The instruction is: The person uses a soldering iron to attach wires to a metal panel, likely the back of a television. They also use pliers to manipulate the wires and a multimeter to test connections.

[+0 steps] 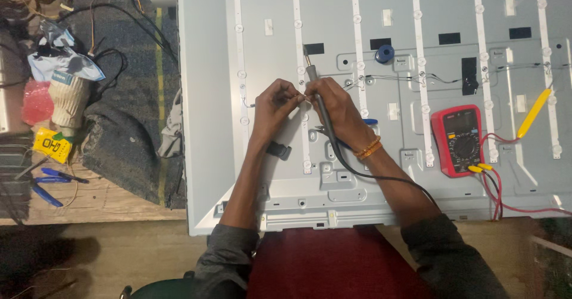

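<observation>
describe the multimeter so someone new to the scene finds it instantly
Start at the big grey panel crossed by white light strips. On its right half, past the right hand, lies the multimeter. It is the only red box there, with a round dial and red and black leads trailing off.

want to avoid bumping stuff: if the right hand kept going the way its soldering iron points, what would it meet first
The right hand aims its soldering iron up the panel. The first thing in line looks like the black tape patch beside the LED strip, though height above the panel is unclear.
</observation>
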